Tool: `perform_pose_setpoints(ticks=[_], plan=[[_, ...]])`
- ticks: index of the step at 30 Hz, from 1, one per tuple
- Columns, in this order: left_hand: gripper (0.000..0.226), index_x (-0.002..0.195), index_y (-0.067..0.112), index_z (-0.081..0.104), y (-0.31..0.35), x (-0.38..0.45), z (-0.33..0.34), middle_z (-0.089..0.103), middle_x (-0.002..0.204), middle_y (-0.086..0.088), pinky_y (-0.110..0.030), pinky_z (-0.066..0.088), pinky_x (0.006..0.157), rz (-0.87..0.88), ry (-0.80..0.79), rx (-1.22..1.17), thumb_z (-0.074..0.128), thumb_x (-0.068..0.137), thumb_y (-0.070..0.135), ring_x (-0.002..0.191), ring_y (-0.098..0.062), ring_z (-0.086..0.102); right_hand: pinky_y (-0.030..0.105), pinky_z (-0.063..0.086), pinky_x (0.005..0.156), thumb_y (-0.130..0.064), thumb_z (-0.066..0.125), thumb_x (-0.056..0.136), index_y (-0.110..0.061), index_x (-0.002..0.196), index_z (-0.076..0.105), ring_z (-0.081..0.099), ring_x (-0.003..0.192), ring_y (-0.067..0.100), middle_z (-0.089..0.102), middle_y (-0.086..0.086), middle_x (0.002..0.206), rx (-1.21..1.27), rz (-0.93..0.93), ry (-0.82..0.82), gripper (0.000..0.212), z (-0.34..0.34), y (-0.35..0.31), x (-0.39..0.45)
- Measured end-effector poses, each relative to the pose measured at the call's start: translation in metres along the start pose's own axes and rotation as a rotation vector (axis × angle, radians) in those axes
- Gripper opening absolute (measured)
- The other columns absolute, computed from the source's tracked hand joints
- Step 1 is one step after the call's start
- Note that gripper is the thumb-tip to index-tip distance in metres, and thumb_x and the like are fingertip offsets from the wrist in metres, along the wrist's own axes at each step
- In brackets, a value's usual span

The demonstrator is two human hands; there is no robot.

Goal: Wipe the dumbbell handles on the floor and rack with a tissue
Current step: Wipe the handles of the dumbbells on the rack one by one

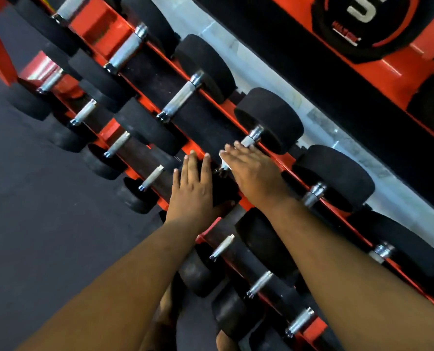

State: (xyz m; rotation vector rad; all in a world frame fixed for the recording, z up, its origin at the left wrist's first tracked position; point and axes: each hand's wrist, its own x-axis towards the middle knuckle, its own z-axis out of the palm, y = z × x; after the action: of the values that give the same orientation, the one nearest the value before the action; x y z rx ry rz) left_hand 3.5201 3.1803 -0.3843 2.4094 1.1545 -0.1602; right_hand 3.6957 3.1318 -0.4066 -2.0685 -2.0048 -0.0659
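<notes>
Right hand (pixel 246 171) laid flat, fingers straight and together, over the handle (pixel 250 140) of one dumbbell on the upper tier of the red rack (pixel 97 24). Small white edge of tissue (pixel 223 158) peeking out under the fingertips; held by pressing, not by curling. Only the far end of that handle visible past the fingers, meeting its black head (pixel 271 120); the rest covered by the hand.

Left hand (pixel 193 188) just beside the right hand, on the near side of the same dumbbell, also flat with fingers extended and slightly spread, resting on the dark near head of that dumbbell. Nothing gripped in it.

Same upper tier: further dumbbells on both sides of the covered handle, chrome handles (pixel 181 97) bare, black heads in a row along the red rails. Lower tier, nearer than the hands: smaller dumbbells (pixel 151 177) with short knurled handles, likewise in a row.

Beyond the rack: strip of pale tiled floor (pixel 261 69), then a black and red frame carrying a round black plate (pixel 363 21) with a white numeral, partly cut off by the frame edge. Near side of the rack: dark rubber floor (pixel 33 198). Both forearms bare, reaching in from the lower edge.
</notes>
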Motion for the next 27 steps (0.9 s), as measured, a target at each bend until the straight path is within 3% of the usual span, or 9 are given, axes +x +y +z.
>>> perform_pose_setpoints(ticks=[3,5,8,13,19,24,27], plan=[[0.13,0.16,0.015,-0.011,-0.007,0.013,-0.003,-0.006,0.167,-0.02,-0.045,0.001,0.127,0.022,-0.036,-0.042,0.072,0.074,0.067,0.156,-0.03,-0.007,0.055,0.037,0.113,-0.01,0.039,0.091,-0.012,0.136,0.06,0.05,0.137,0.027,0.058,0.009,0.143,-0.2,-0.235,-0.263,0.05,0.011,0.004,0.003],[0.139,0.158,0.014,-0.017,-0.009,0.017,-0.005,-0.007,0.167,-0.022,-0.043,0.0,0.127,0.023,-0.047,-0.091,0.074,0.069,0.07,0.156,-0.03,-0.009,0.058,0.023,0.12,-0.017,0.04,0.092,-0.011,0.152,0.04,0.029,0.15,0.025,0.038,0.007,0.159,-0.366,-0.335,-0.446,0.06,0.007,0.011,-0.005],[0.15,0.156,0.013,-0.025,-0.009,0.021,-0.008,-0.013,0.166,-0.022,-0.042,-0.003,0.127,0.009,-0.088,-0.148,0.08,0.064,0.067,0.155,-0.03,-0.014,0.062,0.012,0.121,-0.024,0.042,0.096,-0.011,0.159,0.019,0.009,0.155,0.026,0.017,0.008,0.167,-0.455,-0.389,-0.507,0.068,-0.001,0.024,-0.014],[0.146,0.158,0.012,-0.018,-0.008,0.02,-0.008,-0.008,0.167,-0.02,-0.039,-0.007,0.125,-0.007,-0.068,-0.161,0.08,0.064,0.067,0.156,-0.029,-0.01,0.063,0.022,0.117,-0.028,0.035,0.094,-0.013,0.145,0.053,0.044,0.142,0.024,0.052,0.005,0.15,-0.327,-0.392,-0.423,0.056,0.008,0.023,0.011],[0.145,0.157,0.01,-0.021,-0.011,0.024,-0.008,-0.018,0.168,-0.009,-0.039,-0.011,0.125,-0.051,-0.112,-0.254,0.078,0.067,0.068,0.154,-0.021,-0.019,0.064,0.023,0.116,-0.032,0.044,0.101,-0.012,0.149,0.046,0.03,0.149,0.027,0.041,0.007,0.157,-0.28,-0.396,-0.335,0.052,0.003,0.033,-0.012],[0.147,0.157,0.007,-0.018,-0.004,0.025,-0.009,-0.018,0.168,-0.011,-0.039,-0.009,0.126,-0.111,-0.102,-0.24,0.081,0.065,0.066,0.154,-0.022,-0.019,0.06,0.017,0.117,-0.029,0.04,0.097,-0.013,0.134,0.062,0.055,0.129,0.026,0.063,0.006,0.133,-0.189,-0.326,-0.278,0.046,0.024,0.03,0.013],[0.15,0.157,0.007,-0.019,0.003,0.024,-0.014,-0.027,0.164,-0.017,-0.043,-0.005,0.126,-0.148,-0.131,-0.211,0.084,0.063,0.065,0.153,-0.027,-0.023,0.058,0.014,0.118,-0.028,0.039,0.095,-0.014,0.134,0.061,0.056,0.126,0.026,0.063,0.005,0.129,-0.162,-0.315,-0.289,0.047,0.03,0.029,0.018]])
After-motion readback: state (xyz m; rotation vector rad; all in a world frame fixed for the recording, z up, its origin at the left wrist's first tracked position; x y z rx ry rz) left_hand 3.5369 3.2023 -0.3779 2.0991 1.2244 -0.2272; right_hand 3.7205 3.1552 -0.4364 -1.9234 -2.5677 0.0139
